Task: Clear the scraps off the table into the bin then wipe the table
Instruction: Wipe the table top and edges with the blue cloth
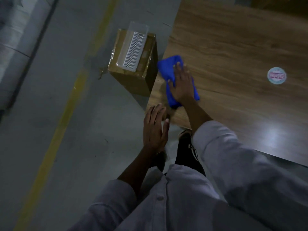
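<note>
The right hand (182, 85) lay flat on the blue cloth (166, 67), with its fingers straight and spread, pressing it down and not gripping it. The cloth sat bunched on the worktop (233, 47), close to the edge by the floor. It looked soft, light and floppy, so it would likely fold up under a push. A flat palm on the middle, or a pinch of the thick bunched part, would probably move it best. The left hand (154, 130) was spread wide at the near corner of the worktop and held nothing. I saw no scraps on the wood, only a round sticker (276, 75) far off to the side. A cardboard box (131, 80) stood on the floor just beside the worktop, with a clear plastic tray (133, 49) on top.
</note>
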Action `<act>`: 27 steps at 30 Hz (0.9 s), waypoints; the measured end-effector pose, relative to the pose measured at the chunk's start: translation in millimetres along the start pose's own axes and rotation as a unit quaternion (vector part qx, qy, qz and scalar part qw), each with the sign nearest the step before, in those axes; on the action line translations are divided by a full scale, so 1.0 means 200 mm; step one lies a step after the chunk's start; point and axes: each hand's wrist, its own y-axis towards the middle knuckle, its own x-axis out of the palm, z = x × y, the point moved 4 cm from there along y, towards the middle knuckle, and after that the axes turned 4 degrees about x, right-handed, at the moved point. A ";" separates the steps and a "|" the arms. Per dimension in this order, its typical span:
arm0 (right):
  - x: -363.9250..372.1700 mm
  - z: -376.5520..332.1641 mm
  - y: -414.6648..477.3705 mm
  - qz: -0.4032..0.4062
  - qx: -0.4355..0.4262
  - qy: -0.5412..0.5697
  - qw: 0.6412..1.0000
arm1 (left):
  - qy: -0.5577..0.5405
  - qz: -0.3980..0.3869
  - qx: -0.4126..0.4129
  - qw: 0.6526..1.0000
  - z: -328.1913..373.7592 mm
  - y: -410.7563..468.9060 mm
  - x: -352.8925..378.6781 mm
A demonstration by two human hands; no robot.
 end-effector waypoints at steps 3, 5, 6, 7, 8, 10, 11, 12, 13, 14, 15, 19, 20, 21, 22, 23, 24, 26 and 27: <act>0.10 -0.18 -0.17 0.035 0.030 -0.016 0.999 | -0.003 0.011 -0.057 0.998 -0.03 -0.03 0.00; 0.22 -0.31 -0.39 -0.008 -0.160 -0.063 0.985 | 0.000 0.010 -0.087 0.996 -0.03 -0.06 0.01; 0.26 -0.32 -0.48 -0.038 -0.239 -0.096 0.965 | 0.006 0.002 -0.086 0.996 -0.03 -0.06 0.01; 0.26 -0.29 -0.52 -0.057 -0.290 -0.113 0.948 | 0.010 -0.008 -0.083 0.996 -0.02 -0.07 0.02; 0.25 -0.23 -0.51 -0.068 -0.311 -0.108 0.942 | 0.012 -0.018 -0.082 0.996 -0.02 -0.08 0.03; 0.18 -0.11 -0.46 -0.064 -0.279 -0.065 0.956 | 0.011 -0.033 -0.083 0.996 -0.02 -0.08 0.05; 0.14 -0.02 -0.44 -0.048 -0.230 -0.045 0.971 | 0.010 -0.040 -0.081 0.996 -0.03 -0.08 0.06; 0.07 0.10 -0.42 -0.017 -0.172 -0.038 0.984 | 0.008 -0.048 -0.079 0.996 -0.03 -0.07 0.08; 0.00 0.24 -0.42 0.025 -0.110 -0.043 0.993 | 0.003 -0.062 -0.082 0.995 -0.03 -0.06 0.09; -0.06 0.40 -0.41 0.066 -0.038 -0.047 0.996 | -0.003 -0.081 -0.089 0.993 -0.03 -0.06 0.12; -0.13 0.54 -0.43 0.108 0.046 -0.045 0.992 | -0.010 -0.102 -0.094 0.990 -0.04 -0.06 0.15; -0.16 0.58 -0.60 0.272 0.407 0.039 0.871 | -0.044 -0.119 -0.123 0.984 -0.04 -0.07 0.25; -0.12 0.45 -0.63 0.278 0.401 0.053 0.871 | -0.055 -0.108 -0.137 0.983 -0.03 -0.07 0.27; -0.06 0.31 -0.62 0.246 0.333 0.045 0.909 | -0.066 -0.097 -0.156 0.981 0.00 -0.06 0.28; 0.02 0.16 -0.62 0.185 0.213 0.019 0.959 | -0.076 -0.091 -0.180 0.976 0.02 -0.06 0.29; 0.10 0.05 -0.64 0.113 0.081 -0.013 0.990 | -0.090 -0.088 -0.211 0.969 0.04 -0.05 0.29; 0.15 0.01 -0.64 0.050 -0.026 -0.028 0.998 | -0.108 -0.083 -0.239 0.962 0.04 -0.05 0.29; 0.11 0.09 -0.60 -0.010 -0.132 0.002 0.991 | -0.121 -0.075 -0.233 0.962 0.03 -0.04 0.30; 0.07 0.16 -0.58 -0.008 -0.148 0.013 0.989 | -0.109 -0.086 -0.208 0.968 0.02 -0.04 0.30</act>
